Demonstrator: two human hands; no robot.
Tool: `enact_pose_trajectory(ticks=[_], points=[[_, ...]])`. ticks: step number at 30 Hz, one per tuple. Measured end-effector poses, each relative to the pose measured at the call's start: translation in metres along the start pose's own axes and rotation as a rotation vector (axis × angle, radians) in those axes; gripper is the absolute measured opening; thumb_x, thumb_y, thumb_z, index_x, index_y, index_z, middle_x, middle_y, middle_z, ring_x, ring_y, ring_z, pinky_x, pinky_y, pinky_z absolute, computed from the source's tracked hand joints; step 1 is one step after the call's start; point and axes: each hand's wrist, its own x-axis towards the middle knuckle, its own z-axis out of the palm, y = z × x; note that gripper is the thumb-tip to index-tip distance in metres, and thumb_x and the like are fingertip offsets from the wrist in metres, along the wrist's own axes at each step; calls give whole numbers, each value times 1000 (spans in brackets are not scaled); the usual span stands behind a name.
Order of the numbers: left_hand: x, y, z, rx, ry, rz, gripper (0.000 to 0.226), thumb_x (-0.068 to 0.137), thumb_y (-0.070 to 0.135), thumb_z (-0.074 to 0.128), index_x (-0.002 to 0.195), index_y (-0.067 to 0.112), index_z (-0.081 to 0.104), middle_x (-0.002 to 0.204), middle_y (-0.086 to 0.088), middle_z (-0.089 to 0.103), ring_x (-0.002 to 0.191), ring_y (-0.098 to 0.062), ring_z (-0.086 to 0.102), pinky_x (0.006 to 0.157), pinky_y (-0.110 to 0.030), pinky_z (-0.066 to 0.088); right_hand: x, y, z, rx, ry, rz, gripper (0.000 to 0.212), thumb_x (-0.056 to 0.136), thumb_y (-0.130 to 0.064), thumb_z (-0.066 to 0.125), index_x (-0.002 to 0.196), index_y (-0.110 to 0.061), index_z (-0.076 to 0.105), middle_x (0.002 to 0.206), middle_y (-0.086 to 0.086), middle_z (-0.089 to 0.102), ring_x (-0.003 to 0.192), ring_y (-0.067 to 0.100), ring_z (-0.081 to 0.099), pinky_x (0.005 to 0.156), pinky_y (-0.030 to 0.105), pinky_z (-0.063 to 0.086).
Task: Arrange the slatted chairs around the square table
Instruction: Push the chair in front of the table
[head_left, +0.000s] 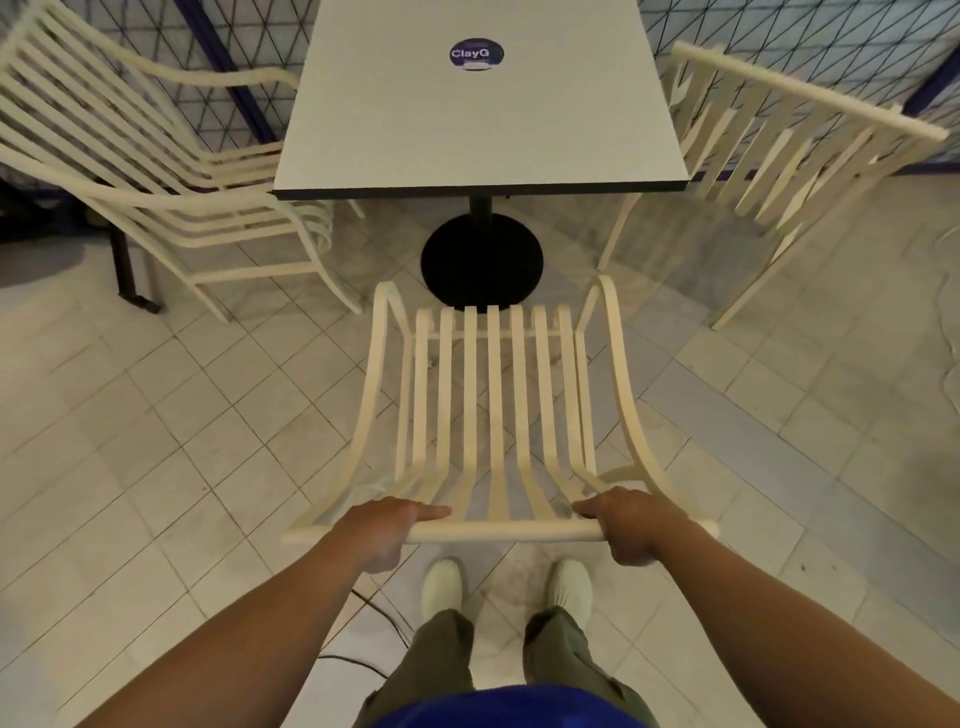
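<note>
A cream slatted chair (493, 395) stands right in front of me, its seat facing the square white table (478, 119). My left hand (389, 530) grips the left part of its top back rail (504, 531). My right hand (631, 527) grips the right part of the same rail. The chair's front edge sits just short of the table's black round base (482, 260). A second slatted chair (156, 171) stands at the table's left side. A third one (779, 150) stands at the right side.
The floor is pale tile. A dark cable (374, 613) runs across it by my left foot. A black furniture leg (127, 270) stands at the left. A blue-framed patterned wall (779, 31) runs behind the table. A round sticker (476, 53) lies on the tabletop.
</note>
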Motion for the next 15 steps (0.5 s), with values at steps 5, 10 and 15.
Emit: enact_pose_trajectory(ticks=[5,10,15], points=[[0,-5,-1,1,-22,-4,95,88,-2,56,141,68,21,126,6,56,91,-18,60,80,-35,56,3,-3,7,27,15,7,60,77,-10,66,131,-33,52,114,-1,60,94,19,59,78,32,49],[-2,-14,-4,31,-58,-6,96,87,-4,54,142,67,21,127,3,56,85,-17,59,72,-31,53,9,-11,15,41,22,-4,60,76,-9,67,129,-32,53,113,-1,61,93,18,59,83,34,52],[-3,-15,-7,22,-68,4,96,86,-5,54,144,65,22,130,3,54,85,-17,58,71,-30,51,8,-12,15,27,39,-13,58,75,-11,67,127,-33,54,112,-2,62,91,17,58,79,32,50]])
